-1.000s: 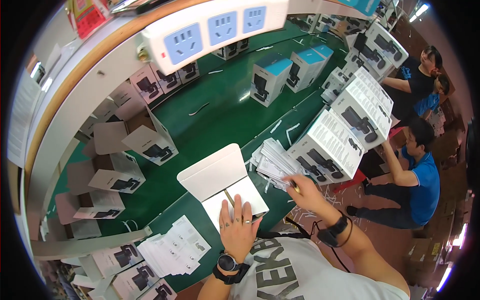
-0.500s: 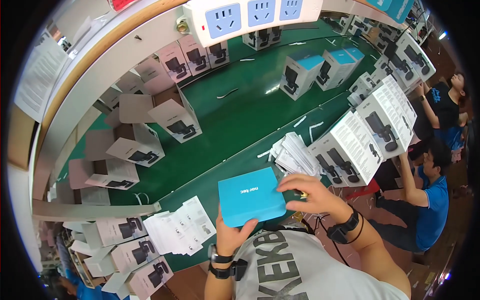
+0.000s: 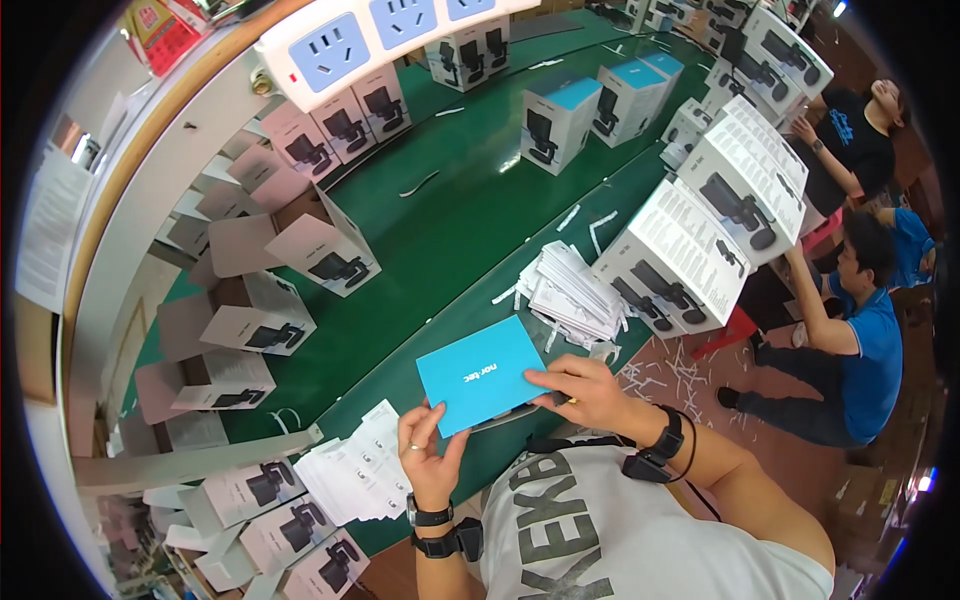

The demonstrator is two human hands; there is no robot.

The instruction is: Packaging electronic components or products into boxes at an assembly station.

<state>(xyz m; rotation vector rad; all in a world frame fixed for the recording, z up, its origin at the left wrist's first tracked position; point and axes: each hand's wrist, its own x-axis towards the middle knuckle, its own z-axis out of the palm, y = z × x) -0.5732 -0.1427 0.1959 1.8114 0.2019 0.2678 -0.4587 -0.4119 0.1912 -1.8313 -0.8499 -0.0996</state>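
A flat bright-blue cardboard box (image 3: pixel 470 352) with small white print is held in front of my body, above the near edge of the green bench. My left hand (image 3: pixel 430 455) pinches its near left corner between thumb and fingers. My right hand (image 3: pixel 590 392) grips its right edge, thumb on top and the other fingers curled. A small dark and yellowish thing shows under the right fingers, too hidden to name. A stack of folded white leaflets (image 3: pixel 568 300) lies just beyond the right hand. Printed white sheets (image 3: pixel 358 468) lie fanned out beside the left hand.
Open white boxes (image 3: pixel 325 245) printed with a microphone stand along the left of the green bench (image 3: pixel 440 225). More boxes (image 3: pixel 660 262) are stacked at right, others (image 3: pixel 558 125) farther back. A power strip (image 3: pixel 385 35) overhangs the top. A co-worker in blue (image 3: pixel 865 350) works at right.
The blue box has turned and tilted, with its near left corner now in my left fingers. My right hand has closed onto its right edge. The whole view has shifted a little.
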